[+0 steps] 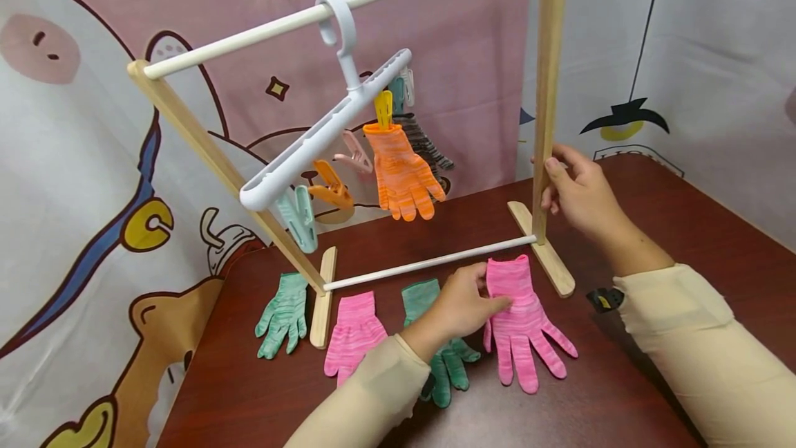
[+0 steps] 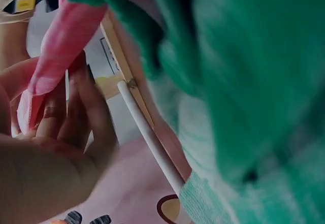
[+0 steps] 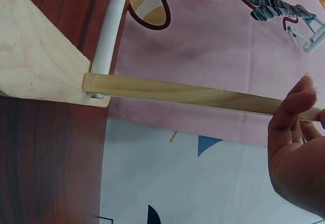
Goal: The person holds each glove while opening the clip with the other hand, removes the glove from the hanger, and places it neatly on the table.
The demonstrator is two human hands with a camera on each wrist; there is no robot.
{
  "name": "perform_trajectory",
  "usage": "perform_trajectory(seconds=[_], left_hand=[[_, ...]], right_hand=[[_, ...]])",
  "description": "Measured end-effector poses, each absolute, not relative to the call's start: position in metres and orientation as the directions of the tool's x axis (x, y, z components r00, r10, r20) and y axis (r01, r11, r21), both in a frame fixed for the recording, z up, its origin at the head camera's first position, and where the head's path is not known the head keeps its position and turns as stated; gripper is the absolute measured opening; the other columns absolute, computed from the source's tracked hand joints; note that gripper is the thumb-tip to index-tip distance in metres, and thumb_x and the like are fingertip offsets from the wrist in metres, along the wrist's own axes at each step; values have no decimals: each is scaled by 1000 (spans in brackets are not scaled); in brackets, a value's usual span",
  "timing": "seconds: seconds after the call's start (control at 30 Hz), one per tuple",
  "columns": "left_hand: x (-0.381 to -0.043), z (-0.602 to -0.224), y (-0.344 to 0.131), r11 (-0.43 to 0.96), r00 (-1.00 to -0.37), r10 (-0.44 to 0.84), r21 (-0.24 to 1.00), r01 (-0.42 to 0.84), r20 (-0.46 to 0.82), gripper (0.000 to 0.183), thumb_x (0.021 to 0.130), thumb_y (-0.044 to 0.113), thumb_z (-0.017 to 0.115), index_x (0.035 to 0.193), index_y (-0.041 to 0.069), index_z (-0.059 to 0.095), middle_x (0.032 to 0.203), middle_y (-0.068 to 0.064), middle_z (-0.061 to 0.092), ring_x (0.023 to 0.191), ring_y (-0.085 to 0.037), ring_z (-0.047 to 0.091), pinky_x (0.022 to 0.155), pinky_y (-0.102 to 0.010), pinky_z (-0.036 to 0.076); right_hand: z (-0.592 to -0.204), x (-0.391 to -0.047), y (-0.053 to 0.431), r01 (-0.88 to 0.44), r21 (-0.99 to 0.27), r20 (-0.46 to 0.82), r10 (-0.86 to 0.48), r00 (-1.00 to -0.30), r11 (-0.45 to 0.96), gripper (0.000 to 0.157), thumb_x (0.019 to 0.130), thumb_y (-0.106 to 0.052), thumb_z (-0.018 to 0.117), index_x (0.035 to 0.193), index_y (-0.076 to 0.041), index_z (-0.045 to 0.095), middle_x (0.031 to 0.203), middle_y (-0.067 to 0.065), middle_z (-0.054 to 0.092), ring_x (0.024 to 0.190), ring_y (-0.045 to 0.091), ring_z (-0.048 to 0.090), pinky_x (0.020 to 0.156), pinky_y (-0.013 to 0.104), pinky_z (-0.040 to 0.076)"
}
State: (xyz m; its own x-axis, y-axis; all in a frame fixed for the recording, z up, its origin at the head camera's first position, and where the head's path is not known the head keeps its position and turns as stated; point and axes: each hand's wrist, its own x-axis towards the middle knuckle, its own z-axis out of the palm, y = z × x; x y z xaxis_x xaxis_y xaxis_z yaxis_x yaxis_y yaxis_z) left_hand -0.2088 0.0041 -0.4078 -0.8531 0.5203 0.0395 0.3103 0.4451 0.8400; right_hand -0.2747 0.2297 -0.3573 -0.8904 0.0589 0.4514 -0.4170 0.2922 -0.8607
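Clipped under the hanger (image 1: 298,146), mid-frame: orange glove (image 1: 403,170), dark glove (image 1: 426,145). My left fingers (image 1: 491,305) pinch a pink glove (image 1: 525,334), lower right; my right fingers (image 1: 562,176) grip the post (image 1: 548,88). Unclipped, so likely remaining: this, another pink glove (image 1: 353,330), two green gloves (image 1: 282,316), lower frame.

Middle green glove (image 1: 448,364) partly hidden behind left hand (image 1: 461,304)
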Motion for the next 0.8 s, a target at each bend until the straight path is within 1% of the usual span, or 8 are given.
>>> perform_trajectory(seconds=[0.1,0.2,0.3,0.37,0.47,0.53,0.67,0.8], left_hand=[[-211,-410,4,580,-877,479,735,353,43,30,79,24,72,106,18,62,91,8,69,78,3,60,66,-15,48],[-212,-412,5,716,-895,444,584,383,42,35,79,34,71,110,22,61,97,10,67,86,-3,62,70,-20,49],[-212,-415,6,806,-908,419,451,384,24,40,78,41,70,113,25,60,101,10,67,91,-9,63,69,-26,50],[-212,-416,7,839,-915,403,397,371,3,41,77,44,70,114,27,60,100,9,67,90,-12,64,64,-29,49],[-212,-418,9,869,-924,380,358,341,-43,46,76,47,69,116,28,59,99,9,67,87,-11,64,60,-30,47],[-213,-419,9,880,-927,369,349,323,-72,47,75,49,69,117,28,59,97,9,67,85,-11,63,58,-30,45],[-215,-421,10,888,-927,361,343,307,-106,50,74,49,70,117,27,59,97,8,67,83,-10,62,58,-30,45],[-217,-422,12,894,-923,365,323,312,-119,50,73,49,71,116,27,60,98,9,67,82,-9,62,57,-29,45]], right_hand=[[-357,-275,230,-421,-860,455,57,-889,288,40,98,-26,38,131,-5,44,87,10,59,49,18,55,44,28,46],[-357,-276,231,-418,-858,453,56,-890,299,40,98,-26,38,132,-4,43,90,7,59,50,18,55,44,27,46],[-358,-275,231,-413,-855,450,55,-891,315,41,98,-26,38,132,-4,43,91,2,58,50,18,55,44,27,46],[-357,-274,231,-409,-853,449,55,-892,324,40,98,-27,37,132,-5,43,92,-2,58,51,18,55,44,27,46],[-356,-273,230,-408,-854,447,55,-893,324,40,98,-27,37,131,-6,44,93,-3,58,51,19,55,44,26,45],[-357,-273,230,-411,-854,449,54,-892,318,40,98,-27,37,131,-5,44,92,-1,59,51,19,55,44,27,45],[-357,-273,230,-419,-854,455,51,-889,308,40,98,-26,37,131,-3,44,89,1,59,50,20,55,44,27,45],[-356,-273,230,-418,-853,455,52,-889,311,40,98,-27,37,131,-5,44,88,-1,60,51,20,55,44,27,46]])
